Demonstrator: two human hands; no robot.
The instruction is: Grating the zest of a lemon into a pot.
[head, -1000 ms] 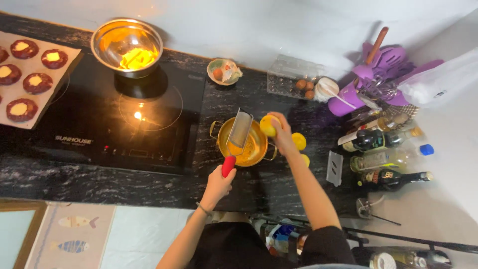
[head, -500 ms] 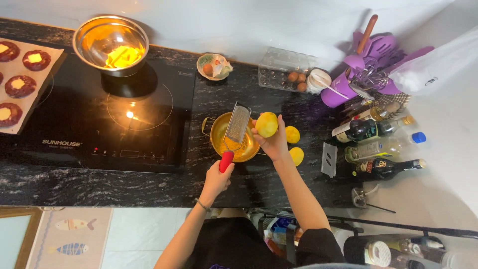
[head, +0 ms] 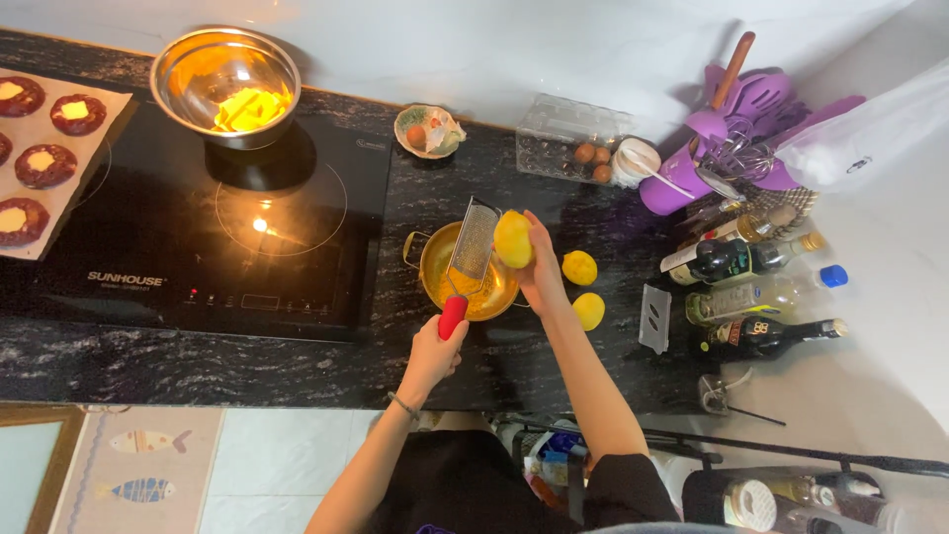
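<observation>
Head camera, looking straight down at a dark stone counter. The left hand is closed around the red handle of a flat metal grater, held tilted over a small brass-coloured pot. The right hand grips a yellow lemon pressed against the grater's right face. Yellow shows inside the pot, so zesting seems under way. Two more lemons lie just right of the pot, apparently not yet grated. To the left sits a black induction hob with a steel bowl at its far edge. Bottles and a purple utensil holder crowd the right side. Bare counter lies near the person, before the front edge.
</observation>
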